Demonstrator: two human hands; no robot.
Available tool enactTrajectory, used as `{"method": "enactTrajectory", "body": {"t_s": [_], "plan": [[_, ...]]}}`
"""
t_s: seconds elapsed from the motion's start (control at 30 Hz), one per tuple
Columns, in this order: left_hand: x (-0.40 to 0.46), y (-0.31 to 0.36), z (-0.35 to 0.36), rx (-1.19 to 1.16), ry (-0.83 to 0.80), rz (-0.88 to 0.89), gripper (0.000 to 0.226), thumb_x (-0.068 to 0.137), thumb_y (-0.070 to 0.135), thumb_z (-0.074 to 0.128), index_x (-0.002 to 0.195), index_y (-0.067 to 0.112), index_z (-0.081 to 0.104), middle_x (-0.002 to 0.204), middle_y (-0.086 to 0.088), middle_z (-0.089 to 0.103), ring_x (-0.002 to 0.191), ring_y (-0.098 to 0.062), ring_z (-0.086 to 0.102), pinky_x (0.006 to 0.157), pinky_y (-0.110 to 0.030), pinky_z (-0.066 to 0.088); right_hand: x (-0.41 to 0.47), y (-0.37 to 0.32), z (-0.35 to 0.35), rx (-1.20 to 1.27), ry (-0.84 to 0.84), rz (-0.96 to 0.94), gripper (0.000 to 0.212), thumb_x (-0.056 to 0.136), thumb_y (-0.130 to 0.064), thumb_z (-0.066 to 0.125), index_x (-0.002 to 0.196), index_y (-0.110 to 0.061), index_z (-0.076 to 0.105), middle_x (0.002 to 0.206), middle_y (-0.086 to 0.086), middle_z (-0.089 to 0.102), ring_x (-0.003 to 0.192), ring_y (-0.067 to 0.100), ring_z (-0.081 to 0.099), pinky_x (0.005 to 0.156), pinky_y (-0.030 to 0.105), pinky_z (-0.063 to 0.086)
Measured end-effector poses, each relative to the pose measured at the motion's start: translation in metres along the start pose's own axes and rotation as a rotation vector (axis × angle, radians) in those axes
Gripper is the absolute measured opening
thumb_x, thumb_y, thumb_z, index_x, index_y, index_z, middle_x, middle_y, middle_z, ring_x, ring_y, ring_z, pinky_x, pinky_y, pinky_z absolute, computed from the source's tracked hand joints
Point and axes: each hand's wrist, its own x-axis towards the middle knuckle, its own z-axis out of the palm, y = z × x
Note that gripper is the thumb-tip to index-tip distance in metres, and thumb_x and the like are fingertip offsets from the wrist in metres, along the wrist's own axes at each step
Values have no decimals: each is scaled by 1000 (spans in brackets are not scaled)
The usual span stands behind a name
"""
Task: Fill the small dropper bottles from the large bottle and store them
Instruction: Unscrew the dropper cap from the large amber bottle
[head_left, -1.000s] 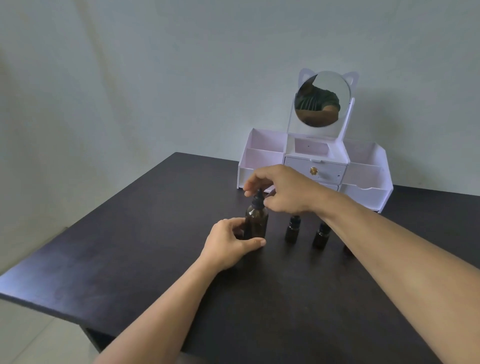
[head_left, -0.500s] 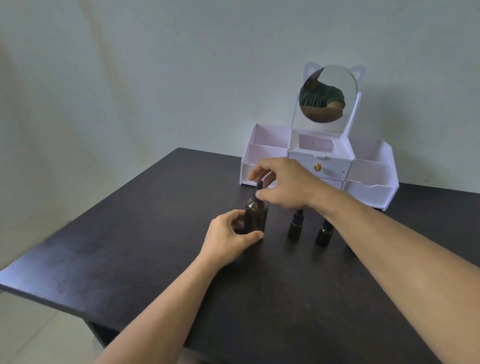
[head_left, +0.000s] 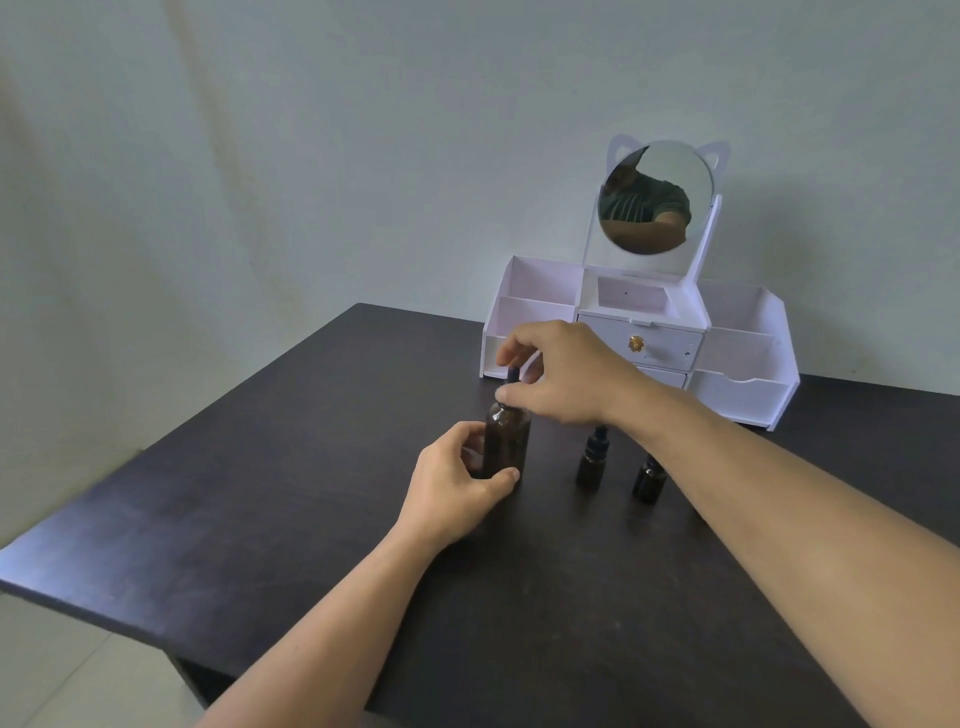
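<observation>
White organiser (head_left: 737, 395) stands behind both grips. Left hand (head_left: 457, 488) grips large bottle (head_left: 507, 439) upright on counter (head_left: 260, 493); right hand (head_left: 561, 374) pinches its dropper cap (head_left: 511, 375); two small dropper bottles (head_left: 592, 460) just right.

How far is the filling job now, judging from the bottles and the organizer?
Nothing looks done: the organizer shows no bottles in its trays, and two small bottles stand capped on the table. In hand: the left hand holds the large bottle while the right hand pinches its dropper cap. Left: uncapping, filling each small bottle, storing them.
</observation>
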Motion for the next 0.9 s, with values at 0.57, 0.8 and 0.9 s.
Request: {"method": "enactTrajectory", "body": {"t_s": [0.57,0.8,0.9], "plan": [[2,0,-2,-2,-17,-14,45,76,32,78,118,26,62,90,10,61,84,-9,60,75,-25,52,6,3,0,94,13,12,27,78,-12,70,101,-24,63,94,-6,64,82,10,62,65,14,46],[2,-1,-1,4,-12,-15,47,75,34,78,119,26,62,89,12,60,84,-9,60,73,-22,50,7,0,3,71,-23,-25,31,82,-8,69,106,-26,58,92,-6,64,85,13,61,70,20,45],[2,-1,-1,10,-18,-16,48,76,34,78,120,26,61,91,13,59,86,-8,60,73,-21,48,6,-2,-3,151,-39,-35,42,83,7,59,109,-25,57,97,-6,65,93,14,62,78,26,53]]}}
